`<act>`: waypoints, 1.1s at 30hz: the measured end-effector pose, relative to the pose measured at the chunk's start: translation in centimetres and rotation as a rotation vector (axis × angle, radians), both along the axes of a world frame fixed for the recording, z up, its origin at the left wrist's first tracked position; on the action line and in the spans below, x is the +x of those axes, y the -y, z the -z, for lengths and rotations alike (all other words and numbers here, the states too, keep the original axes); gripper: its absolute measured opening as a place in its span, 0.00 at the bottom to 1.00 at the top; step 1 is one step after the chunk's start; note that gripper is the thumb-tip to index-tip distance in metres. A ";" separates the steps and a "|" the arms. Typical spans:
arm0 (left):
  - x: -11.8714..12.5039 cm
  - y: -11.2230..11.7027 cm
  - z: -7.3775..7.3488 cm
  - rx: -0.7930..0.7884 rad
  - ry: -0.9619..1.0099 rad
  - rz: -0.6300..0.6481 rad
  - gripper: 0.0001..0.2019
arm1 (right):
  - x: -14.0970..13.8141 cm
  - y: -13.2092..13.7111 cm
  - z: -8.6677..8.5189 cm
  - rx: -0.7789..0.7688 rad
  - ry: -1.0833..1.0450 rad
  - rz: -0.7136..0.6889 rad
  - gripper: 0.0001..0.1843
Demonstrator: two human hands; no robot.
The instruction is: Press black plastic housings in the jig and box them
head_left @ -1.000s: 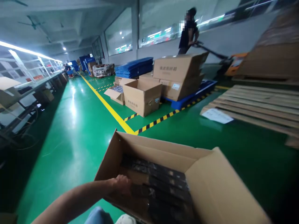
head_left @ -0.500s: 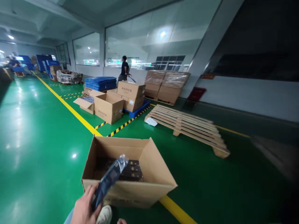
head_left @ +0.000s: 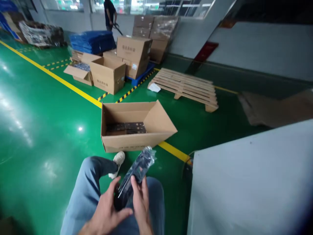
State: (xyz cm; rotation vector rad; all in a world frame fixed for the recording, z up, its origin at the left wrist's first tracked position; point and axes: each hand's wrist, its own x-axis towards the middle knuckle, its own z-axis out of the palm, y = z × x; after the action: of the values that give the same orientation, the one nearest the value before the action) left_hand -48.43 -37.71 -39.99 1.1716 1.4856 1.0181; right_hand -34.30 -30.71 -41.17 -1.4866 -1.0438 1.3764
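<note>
Both hands — left hand, right hand — clasp the dark bagged part above the lap.

At frame centre I see an open box on the green floor, astride a yellow line. Upper centre lies a wooden pallet, with stacked cartons and blue sheets to its left. A grey surface fills the lower right. A person stands at top.

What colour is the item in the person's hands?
Black, in a clear plastic bag, held by both hands; the head view shows it.
</note>
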 end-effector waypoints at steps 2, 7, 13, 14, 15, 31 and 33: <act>-1.4 0.3 -1.6 -0.100 0.187 0.031 0.34 | -0.6 0.5 -1.9 -0.070 -0.038 -0.028 0.39; -2.7 0.4 -3.8 -0.263 0.508 0.062 0.33 | -2.7 2.5 -4.7 -0.041 -0.021 -0.127 0.39; -2.5 1.7 -5.1 -0.297 0.548 0.008 0.36 | -2.5 3.1 -6.8 0.175 0.121 -0.107 0.40; -2.6 2.0 -5.2 -0.279 0.512 0.014 0.35 | -2.1 2.7 -7.3 0.227 0.146 -0.052 0.39; -2.8 2.2 -5.2 -0.261 0.470 0.026 0.33 | -1.8 2.2 -7.8 0.278 0.180 0.007 0.37; -3.3 2.8 -5.6 -0.248 0.409 0.079 0.30 | -0.2 0.3 -10.6 0.446 0.404 0.106 0.23; -3.6 2.9 -4.9 -0.373 0.601 0.073 0.34 | 0.1 0.7 -11.4 0.510 0.408 0.041 0.19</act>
State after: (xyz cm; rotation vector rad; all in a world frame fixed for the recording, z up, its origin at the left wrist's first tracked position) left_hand -52.06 -40.60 -35.07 0.5764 1.0767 0.8893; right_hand -34.24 -31.37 -29.78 -1.4069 -1.4767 0.7055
